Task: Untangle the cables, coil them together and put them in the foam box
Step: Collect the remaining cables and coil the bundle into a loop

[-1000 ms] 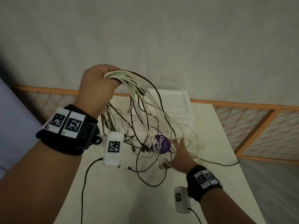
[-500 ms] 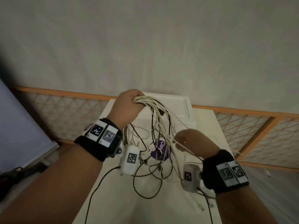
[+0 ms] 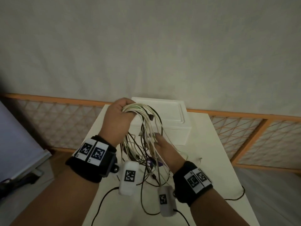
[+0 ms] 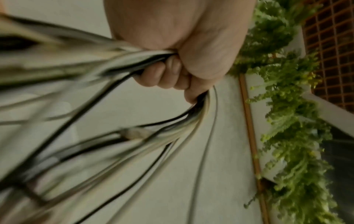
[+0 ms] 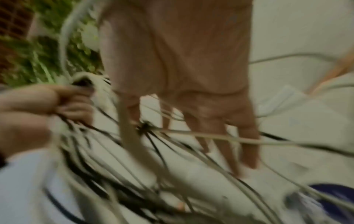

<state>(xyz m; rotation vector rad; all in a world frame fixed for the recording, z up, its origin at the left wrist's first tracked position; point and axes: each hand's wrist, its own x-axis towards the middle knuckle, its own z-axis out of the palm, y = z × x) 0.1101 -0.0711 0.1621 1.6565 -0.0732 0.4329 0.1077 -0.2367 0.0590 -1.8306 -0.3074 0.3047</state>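
Observation:
A bundle of white and black cables (image 3: 146,128) hangs in loops from my left hand (image 3: 120,115), whose fingers (image 4: 168,72) are curled tightly round its top. The loops dangle over the white table (image 3: 203,160). My right hand (image 3: 162,144) is pushed in among the hanging strands with its fingers (image 5: 247,144) straight and spread; cables (image 5: 210,136) cross over them. Behind the bundle stands the white foam box (image 3: 162,111) with its lid on. Cable ends trail on the table below.
A purple-labelled round object (image 3: 153,163) lies on the table under the cables. An orange-framed lattice fence (image 3: 244,136) runs behind the table before a pale wall. A black cable (image 3: 236,196) trails toward the table's right edge.
My left hand has come down and forward with the bundle, from high up to just before the box. My right hand rose from the table into the hanging loops.

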